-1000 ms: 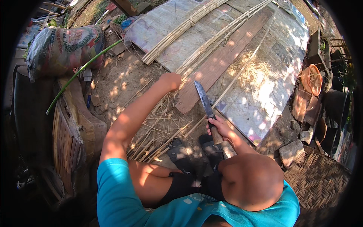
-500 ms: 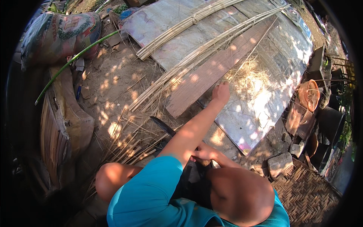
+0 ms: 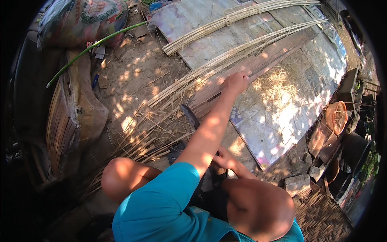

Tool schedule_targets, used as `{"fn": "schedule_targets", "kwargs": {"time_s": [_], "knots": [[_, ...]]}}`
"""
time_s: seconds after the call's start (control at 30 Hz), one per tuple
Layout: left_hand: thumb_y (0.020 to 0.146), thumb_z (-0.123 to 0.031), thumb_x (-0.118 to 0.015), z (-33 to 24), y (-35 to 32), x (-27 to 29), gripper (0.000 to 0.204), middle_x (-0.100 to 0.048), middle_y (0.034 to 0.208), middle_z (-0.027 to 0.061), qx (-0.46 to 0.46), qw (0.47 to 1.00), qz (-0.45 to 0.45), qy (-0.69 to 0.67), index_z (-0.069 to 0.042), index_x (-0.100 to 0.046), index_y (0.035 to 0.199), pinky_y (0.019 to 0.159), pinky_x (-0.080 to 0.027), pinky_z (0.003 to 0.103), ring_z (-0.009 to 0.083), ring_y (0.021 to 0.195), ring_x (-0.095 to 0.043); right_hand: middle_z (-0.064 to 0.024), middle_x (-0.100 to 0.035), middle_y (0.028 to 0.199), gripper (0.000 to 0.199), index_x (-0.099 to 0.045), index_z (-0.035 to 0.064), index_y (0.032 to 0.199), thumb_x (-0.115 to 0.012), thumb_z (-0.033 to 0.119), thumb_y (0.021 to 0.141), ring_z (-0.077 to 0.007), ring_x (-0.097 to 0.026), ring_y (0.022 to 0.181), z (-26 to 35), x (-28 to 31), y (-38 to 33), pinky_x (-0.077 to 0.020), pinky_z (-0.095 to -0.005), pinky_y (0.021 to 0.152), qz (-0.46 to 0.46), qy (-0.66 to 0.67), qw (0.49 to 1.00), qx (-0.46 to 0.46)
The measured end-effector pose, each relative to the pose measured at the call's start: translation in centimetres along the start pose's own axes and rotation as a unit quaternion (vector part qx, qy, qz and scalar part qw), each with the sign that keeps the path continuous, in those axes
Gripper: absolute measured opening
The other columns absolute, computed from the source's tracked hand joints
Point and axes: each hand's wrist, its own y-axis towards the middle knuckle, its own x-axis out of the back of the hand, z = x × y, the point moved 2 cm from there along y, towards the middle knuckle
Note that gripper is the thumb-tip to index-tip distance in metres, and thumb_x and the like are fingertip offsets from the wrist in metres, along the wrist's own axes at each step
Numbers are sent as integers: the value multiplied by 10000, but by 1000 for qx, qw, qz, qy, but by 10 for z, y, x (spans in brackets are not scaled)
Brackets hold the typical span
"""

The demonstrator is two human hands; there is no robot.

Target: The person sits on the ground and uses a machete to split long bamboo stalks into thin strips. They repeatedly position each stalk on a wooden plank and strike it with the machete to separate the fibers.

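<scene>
The fingers (image 3: 242, 77) of the left hand (image 3: 236, 82) curl down onto a loose sheaf of split bamboo strips (image 3: 225, 60) where it crosses a long wooden plank (image 3: 258, 66), closing on the strips at the plank's upper edge; the arm stretches out straight from a teal sleeve (image 3: 161, 201) toward that plank. The right hand (image 3: 225, 159) sits well short of the plank, close to the body, with its fingers wrapped around what looks like the handle of a large knife (image 3: 190, 116), though the outstretched arm hides most of the grip, so the hold is only probable. The knife's dark blade shows just to the near-left of the plank's lower end, pointing up and away from the person. A second, tied bundle of bamboo strips (image 3: 234, 18) lies beyond the plank on a pale woven mat (image 3: 282, 113) that spreads under and to the right of the plank. Scattered thin slivers (image 3: 137, 141) cover the bare ground to the left of the plank's near end. Farther left of the plank stand a stack of woven panels (image 3: 60, 117), a green stalk (image 3: 96, 44) and a printed sack (image 3: 80, 18). To the right of the plank, past the mat's edge, an orange basket (image 3: 336, 117) rests among stones (image 3: 298, 183).
</scene>
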Motion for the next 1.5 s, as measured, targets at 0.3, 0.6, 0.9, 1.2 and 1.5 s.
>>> {"fn": "schedule_targets", "kwargs": {"time_s": [0.3, 0.6, 0.9, 1.2, 1.5], "knots": [[992, -188, -581, 4, 22, -41, 345, -707, 1128, 255, 0, 998, 10, 66, -50, -619, 1306, 939, -527, 523, 436, 1101, -669, -99, -685, 923, 448, -503, -35, 1357, -611, 251, 1030, -142, -647, 696, 54, 82, 39, -537, -300, 601, -295, -67, 952, -55], [995, -196, -594, 8, 12, -42, 252, -696, 1080, 239, -6, 999, -40, 22, -47, -639, 1192, 901, -532, 535, 436, 1052, -676, -104, -688, 888, 541, -422, -39, 1430, -589, 281, 1027, -143, -624, 618, 30, 74, 31, -509, -335, 546, -246, -6, 966, -82], [949, -139, -608, 10, 15, -42, 256, -704, 1116, 216, -31, 997, -61, 41, -18, -637, 1173, 918, -560, 493, 389, 1086, -691, -65, -658, 720, 225, -700, 3, 1036, -627, 206, 973, -127, -616, 619, 40, -6, 39, -512, -330, 555, 31, -99, 979, -175], [1062, -339, -461, 7, 15, -24, 375, -735, 1142, 208, -60, 992, 49, 104, -69, -620, 1268, 908, -541, 507, 408, 1079, -703, -140, -717, 924, 430, -508, -49, 1320, -609, 236, 1015, -149, -661, 672, 33, 57, 54, -558, -339, 603, -207, -113, 971, -30], [1032, -222, -464, 3, 16, -26, 365, -762, 1040, 221, -49, 988, 22, 142, -10, -452, 1330, 845, -564, 496, 361, 961, -758, -111, -712, 836, 267, -629, -45, 1134, -567, 188, 1019, -176, -682, 700, 44, 34, 43, -572, -339, 620, -88, -116, 980, -134]]}}
